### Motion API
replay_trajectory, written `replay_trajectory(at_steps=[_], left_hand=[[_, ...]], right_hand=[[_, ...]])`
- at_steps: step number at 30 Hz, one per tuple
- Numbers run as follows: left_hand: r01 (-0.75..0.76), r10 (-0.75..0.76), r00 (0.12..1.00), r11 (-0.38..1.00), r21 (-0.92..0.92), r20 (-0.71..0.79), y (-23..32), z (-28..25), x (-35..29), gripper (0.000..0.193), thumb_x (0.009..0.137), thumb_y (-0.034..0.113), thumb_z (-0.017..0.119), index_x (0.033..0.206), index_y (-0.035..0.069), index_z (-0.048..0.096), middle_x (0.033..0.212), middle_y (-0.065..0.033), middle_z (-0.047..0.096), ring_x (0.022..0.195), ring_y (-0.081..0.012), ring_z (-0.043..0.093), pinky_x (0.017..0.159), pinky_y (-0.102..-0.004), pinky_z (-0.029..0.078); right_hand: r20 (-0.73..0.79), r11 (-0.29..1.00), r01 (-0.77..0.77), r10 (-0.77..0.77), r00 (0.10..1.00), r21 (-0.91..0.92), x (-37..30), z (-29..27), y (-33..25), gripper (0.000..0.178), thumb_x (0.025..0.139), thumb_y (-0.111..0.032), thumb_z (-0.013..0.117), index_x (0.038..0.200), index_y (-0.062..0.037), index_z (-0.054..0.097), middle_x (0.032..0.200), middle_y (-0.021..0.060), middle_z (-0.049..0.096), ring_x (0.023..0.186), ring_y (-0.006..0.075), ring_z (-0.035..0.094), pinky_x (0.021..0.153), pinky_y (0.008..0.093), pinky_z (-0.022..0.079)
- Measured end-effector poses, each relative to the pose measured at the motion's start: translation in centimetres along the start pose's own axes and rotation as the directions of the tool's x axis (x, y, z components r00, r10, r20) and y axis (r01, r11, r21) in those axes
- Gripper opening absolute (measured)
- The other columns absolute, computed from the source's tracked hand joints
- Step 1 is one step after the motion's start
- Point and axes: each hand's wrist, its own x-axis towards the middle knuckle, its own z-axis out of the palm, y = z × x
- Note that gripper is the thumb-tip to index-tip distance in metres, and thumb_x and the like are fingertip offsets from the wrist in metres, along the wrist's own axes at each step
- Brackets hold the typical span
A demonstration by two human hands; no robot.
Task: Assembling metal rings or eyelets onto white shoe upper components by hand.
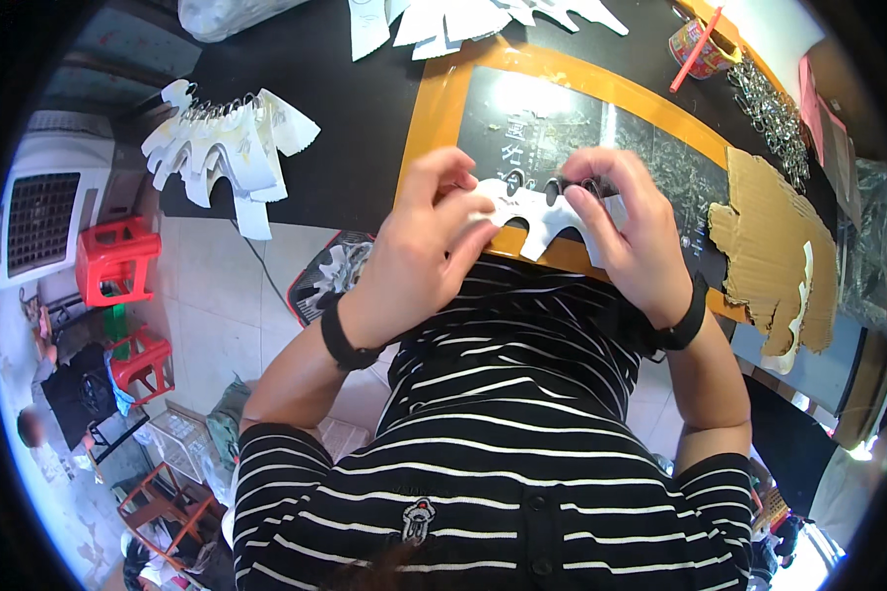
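Between both hands, over the near edge of the table, is a white piece (534,219) with arched cut-outs along its lower edge. Dark metal clips or rings stand along its top edge; their exact kind is too small to tell. My left hand (422,231) pinches the piece's left end between thumb and fingers. At the other end, my right hand (633,227) is closed, its thumb against the piece beside the clips. The fingers hide part of both ends. Under the hands lies a dark board (650,148) with a yellow taped border.
A stack of similar white pieces with metal rings (232,148) lies at the left. More white pieces (453,25) lie at the far edge. To the right are a heap of metal clips (771,118), a tub (702,51) with a red stick, and torn cardboard (764,241). Red stools (116,261) stand left.
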Motion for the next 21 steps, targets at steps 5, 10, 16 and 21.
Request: replay_trajectory(at_steps=[5,10,16,21], left_hand=[[0.053,-0.047,0.998,0.972,0.228,-0.034,0.6,0.5,2.1,0.051,0.075,0.011,0.081,0.119,0.004,0.057,0.105,-0.0120,0.059,0.104,-0.0310,0.053,0.096,-0.0393,0.042],[0.243,-0.240,0.953,0.970,0.006,0.186,0.6,-1.0,3.3,0.049,0.080,0.011,0.079,0.123,0.004,0.057,0.096,-0.0042,0.061,0.091,-0.0175,0.058,0.083,-0.0291,0.047],[0.372,-0.095,0.911,0.606,-0.703,0.400,1.3,-1.9,3.3,0.051,0.088,0.010,0.073,0.134,0.003,0.053,0.094,-0.0005,0.062,0.087,-0.0072,0.061,0.079,-0.0202,0.049],[0.398,-0.069,0.914,0.348,-0.849,0.400,2.4,-1.4,3.5,0.044,0.094,0.011,0.064,0.136,0.003,0.052,0.096,-0.0037,0.065,0.090,-0.0101,0.064,0.079,-0.0223,0.050]], right_hand=[[-0.017,0.930,0.139,-0.154,0.988,-0.340,1.0,2.3,0.9,0.043,0.066,-0.025,0.086,0.099,-0.0070,0.066,0.111,0.0095,0.055,0.113,0.0339,0.047,0.095,0.0438,0.041],[0.101,0.938,0.174,-0.151,0.983,-0.299,1.3,1.8,0.9,0.043,0.065,-0.026,0.086,0.099,-0.0086,0.067,0.110,0.0092,0.056,0.114,0.0334,0.047,0.099,0.0448,0.037],[0.166,0.955,0.279,-0.261,0.951,-0.096,1.0,0.0,-1.0,0.035,0.072,-0.028,0.084,0.093,-0.0056,0.068,0.107,0.0083,0.060,0.112,0.0290,0.051,0.096,0.0422,0.040],[0.420,0.731,-0.316,0.043,0.906,0.605,0.0,-0.9,-2.9,0.018,0.082,-0.012,0.079,0.087,-0.0005,0.067,0.090,0.0033,0.065,0.076,0.0109,0.064,0.066,0.0235,0.050]])
